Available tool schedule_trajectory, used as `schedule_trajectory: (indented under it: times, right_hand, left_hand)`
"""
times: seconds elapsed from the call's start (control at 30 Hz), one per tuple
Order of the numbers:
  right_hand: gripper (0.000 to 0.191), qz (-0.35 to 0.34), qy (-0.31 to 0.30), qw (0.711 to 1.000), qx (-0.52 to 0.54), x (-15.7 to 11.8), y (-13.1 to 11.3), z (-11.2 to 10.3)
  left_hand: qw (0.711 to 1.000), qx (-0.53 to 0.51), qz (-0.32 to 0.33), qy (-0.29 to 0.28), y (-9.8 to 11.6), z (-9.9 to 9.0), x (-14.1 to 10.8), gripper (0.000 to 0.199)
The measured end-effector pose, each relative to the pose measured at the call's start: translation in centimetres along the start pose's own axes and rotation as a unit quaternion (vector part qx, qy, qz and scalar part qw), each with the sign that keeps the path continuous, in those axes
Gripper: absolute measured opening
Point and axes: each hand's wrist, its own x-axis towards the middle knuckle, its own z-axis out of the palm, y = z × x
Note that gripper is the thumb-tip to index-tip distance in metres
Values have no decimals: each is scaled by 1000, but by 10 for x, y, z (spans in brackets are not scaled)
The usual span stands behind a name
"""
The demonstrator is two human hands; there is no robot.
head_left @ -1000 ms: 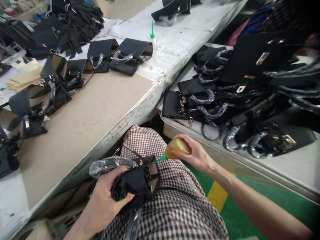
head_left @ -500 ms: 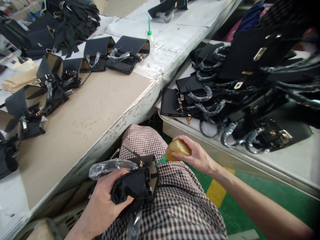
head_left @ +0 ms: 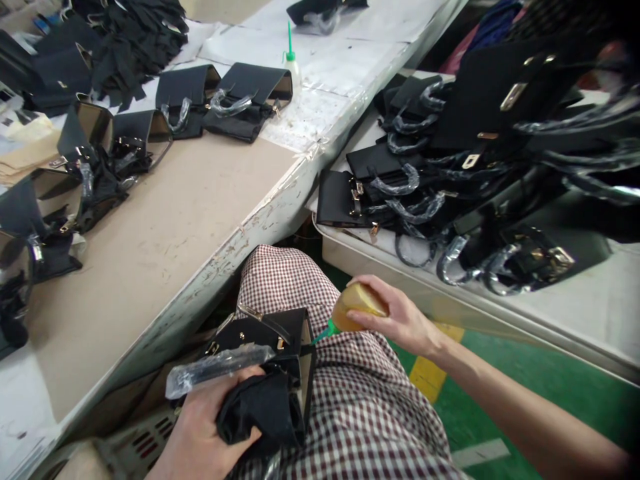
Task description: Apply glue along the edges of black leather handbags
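Gripping bottle (head_left: 353,307): curled right fingers (head_left: 369,321)

Soft, whitish light, apparently from above, brightens the long beige-and-white worktop (head_left: 170,220), palest on its far end, and leaves deep shadow beneath its edge. Small glints mark the crinkled clear plastic sleeve (head_left: 217,370) and the rounded amber translucent bottle (head_left: 356,308). The black fabric strips (head_left: 135,53) at upper left look soft; the right corners darken, and wide-angle distortion stretches the borders.
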Motion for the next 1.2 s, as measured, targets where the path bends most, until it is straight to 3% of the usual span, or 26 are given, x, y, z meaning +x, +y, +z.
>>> schedule_trajectory:
  times: [0.13,0.33,0.5,0.87,1.2]
  right_hand:
    - [44,-3,-11,1000,-25,0,-2,5]
    - [42,91,-35,993,67,3,-8,3]
    - [46,156,-17,980,125,2,-9,3]
    - [40,173,-51,956,229,-10,-8,9]
    - [37,193,-63,910,360,-35,-43,10]
  left_hand:
    - [1000,-14,27,1,-2,2,-3,29]
    - [997,-12,75,-3,-2,1,-1,33]
    - [996,15,91,-14,-3,-1,-1,32]
    - [995,33,87,-27,-4,-3,6,36]
    - [998,39,59,-2,3,-2,7,30]
